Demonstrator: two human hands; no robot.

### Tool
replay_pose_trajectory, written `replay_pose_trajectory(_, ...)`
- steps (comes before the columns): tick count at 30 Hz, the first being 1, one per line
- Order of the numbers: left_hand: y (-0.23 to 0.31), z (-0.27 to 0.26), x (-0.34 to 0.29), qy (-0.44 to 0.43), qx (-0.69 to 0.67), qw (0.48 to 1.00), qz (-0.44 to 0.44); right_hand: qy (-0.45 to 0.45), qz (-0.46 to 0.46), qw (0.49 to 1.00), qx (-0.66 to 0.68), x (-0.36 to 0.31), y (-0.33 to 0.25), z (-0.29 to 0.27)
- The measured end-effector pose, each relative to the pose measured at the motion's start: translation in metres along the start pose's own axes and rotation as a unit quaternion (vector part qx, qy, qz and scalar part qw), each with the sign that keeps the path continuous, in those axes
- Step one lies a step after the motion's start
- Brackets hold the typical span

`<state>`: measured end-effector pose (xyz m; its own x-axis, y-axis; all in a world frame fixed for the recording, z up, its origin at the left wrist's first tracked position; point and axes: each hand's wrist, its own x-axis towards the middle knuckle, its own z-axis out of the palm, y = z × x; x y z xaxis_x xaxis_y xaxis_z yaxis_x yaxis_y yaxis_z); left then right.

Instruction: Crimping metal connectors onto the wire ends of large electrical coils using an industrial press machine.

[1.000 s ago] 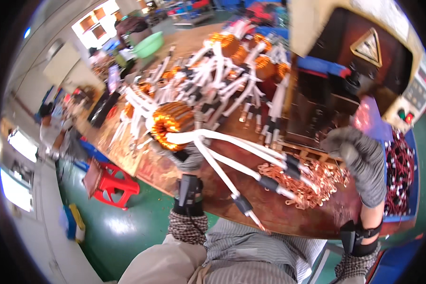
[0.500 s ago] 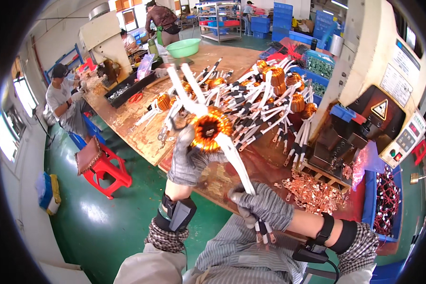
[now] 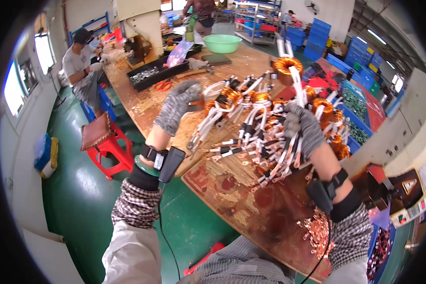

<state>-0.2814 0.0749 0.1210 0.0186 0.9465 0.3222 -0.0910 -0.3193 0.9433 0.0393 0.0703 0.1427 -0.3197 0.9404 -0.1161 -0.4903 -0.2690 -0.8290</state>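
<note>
My right hand, in a grey knit glove, is closed round the white sleeved leads of a toroidal coil. The orange-copper winding stands above the fist, over the far side of a coil heap. Left of that heap is my gloved left hand, its blurred fingers beside the copper edge of another coil; I cannot tell whether they grip it. Between the hands lie several more coils, their white and black leads ending in copper lugs and spreading toward me.
Loose copper lugs are piled at the table's near right, beside a press. Beyond the left hand lie red-handled scissors, a black parts tray and a green basin. A red stool stands left of the table; a co-worker sits farther off.
The coil has gone from near my body to the far side of the heap, in my right hand. My left hand has come off it and moved left. The view has shifted right.
</note>
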Motion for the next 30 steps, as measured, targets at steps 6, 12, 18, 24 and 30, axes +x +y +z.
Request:
replay_pose_trajectory(6,-0.054,-0.088,-0.003,0.061,0.491,0.867,-0.063,0.156,-0.028,0.987,0.030,0.072,-0.007,-0.029)
replay_pose_trajectory(12,-0.051,-0.088,0.020,0.032,0.708,0.703,-0.063,0.020,0.035,0.984,-0.176,0.022,-0.009,-0.026)
replay_pose_trajectory(18,-0.096,-0.063,0.068,-0.116,0.698,0.677,-0.204,0.011,0.073,0.925,-0.374,-0.119,0.004,0.011)
replay_pose_trajectory(24,-0.165,-0.128,0.047,0.027,0.557,0.826,-0.087,0.054,0.032,0.898,-0.435,-0.196,0.008,-0.024)
replay_pose_trajectory(30,-0.149,-0.108,0.066,0.190,0.205,0.924,-0.261,0.171,0.058,0.863,-0.472,-0.260,0.005,-0.072)
